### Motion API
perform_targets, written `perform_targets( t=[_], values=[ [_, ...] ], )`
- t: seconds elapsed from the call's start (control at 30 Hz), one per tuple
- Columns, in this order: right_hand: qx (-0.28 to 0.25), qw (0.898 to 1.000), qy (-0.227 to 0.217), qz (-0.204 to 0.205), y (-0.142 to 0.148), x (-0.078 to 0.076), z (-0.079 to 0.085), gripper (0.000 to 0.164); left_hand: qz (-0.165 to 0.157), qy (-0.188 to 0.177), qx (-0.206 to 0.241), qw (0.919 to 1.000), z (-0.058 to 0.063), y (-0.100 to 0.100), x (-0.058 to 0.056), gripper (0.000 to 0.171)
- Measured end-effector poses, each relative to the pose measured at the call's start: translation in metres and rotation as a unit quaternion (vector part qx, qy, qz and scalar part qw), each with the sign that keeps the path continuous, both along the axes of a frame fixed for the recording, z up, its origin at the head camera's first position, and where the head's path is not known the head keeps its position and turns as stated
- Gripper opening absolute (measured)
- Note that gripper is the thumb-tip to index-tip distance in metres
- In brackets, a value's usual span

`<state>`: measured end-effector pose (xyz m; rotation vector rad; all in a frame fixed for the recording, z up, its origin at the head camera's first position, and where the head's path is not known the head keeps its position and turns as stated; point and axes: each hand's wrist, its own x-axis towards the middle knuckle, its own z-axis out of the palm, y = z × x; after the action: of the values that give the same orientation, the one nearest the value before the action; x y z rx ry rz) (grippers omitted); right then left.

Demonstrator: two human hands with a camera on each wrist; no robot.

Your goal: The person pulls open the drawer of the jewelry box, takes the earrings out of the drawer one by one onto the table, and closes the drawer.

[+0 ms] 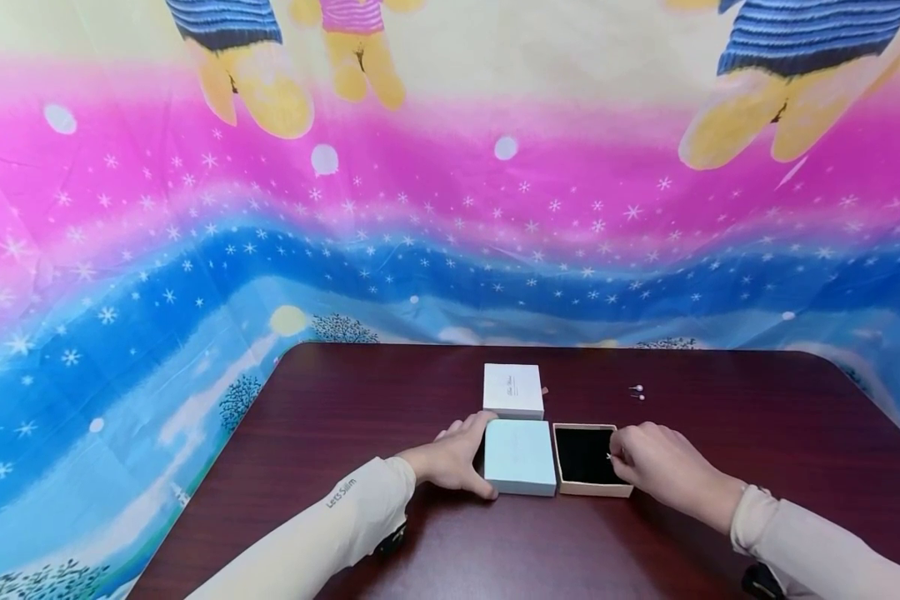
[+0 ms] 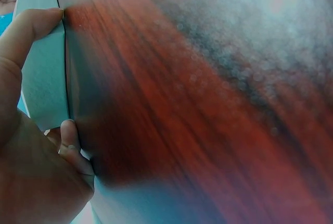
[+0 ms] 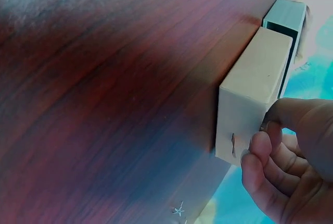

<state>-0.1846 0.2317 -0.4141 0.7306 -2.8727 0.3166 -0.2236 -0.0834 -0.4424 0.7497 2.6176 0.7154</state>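
Note:
A pale mint box sleeve (image 1: pixel 519 454) lies on the table, and my left hand (image 1: pixel 453 458) grips its left end, thumb at the near corner and fingers at the far one. Touching or almost touching its right end is an open drawer tray (image 1: pixel 594 490) with black lining and cream walls. My right hand (image 1: pixel 663 467) is at the tray's right end, thumb and fingertips pinching a tiny whitish earring (image 1: pixel 608 456); most of it is hidden. Two small studs (image 1: pixel 639 388) lie on the table beyond; in the right wrist view one piece (image 3: pixel 178 211) looks star-shaped.
A white box (image 1: pixel 513 390) with faint lettering and a small brownish tab stands just behind the mint sleeve. All this is on a dark red-brown wooden table (image 1: pixel 375 383). A printed cloth (image 1: pixel 420 192) hangs behind the table's far edge.

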Motion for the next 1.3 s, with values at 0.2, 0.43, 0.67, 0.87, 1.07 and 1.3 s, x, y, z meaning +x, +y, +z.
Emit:
perform_targets(
  t=[0.2, 0.43, 0.67, 0.87, 1.07, 1.3],
  values=[
    [-0.006, 1.0, -0.012, -0.006, 0.0, 0.0, 0.003, 0.03, 0.0, 0.0, -0.004, 1.0, -0.001, 0.0, 0.0, 0.106],
    [-0.013, 1.0, -0.02, -0.011, 0.001, 0.0, 0.005, 0.013, -0.001, 0.001, -0.003, 1.0, -0.002, -0.001, -0.002, 0.105],
    [-0.013, 1.0, 0.001, -0.013, 0.003, 0.0, 0.006, 0.015, -0.002, 0.004, -0.003, 1.0, -0.002, -0.001, -0.002, 0.105],
    [-0.017, 0.999, 0.019, -0.02, 0.003, 0.001, 0.01, 0.023, -0.003, 0.005, -0.004, 1.0, -0.002, -0.001, -0.002, 0.105],
    [-0.018, 0.999, 0.034, -0.038, 0.004, 0.002, 0.014, 0.016, -0.003, 0.005, -0.003, 1.0, -0.002, 0.0, -0.001, 0.106],
    [-0.022, 0.998, 0.027, -0.049, 0.006, 0.003, 0.018, 0.008, -0.004, 0.008, -0.004, 1.0, -0.001, 0.0, -0.002, 0.106]
  ],
)
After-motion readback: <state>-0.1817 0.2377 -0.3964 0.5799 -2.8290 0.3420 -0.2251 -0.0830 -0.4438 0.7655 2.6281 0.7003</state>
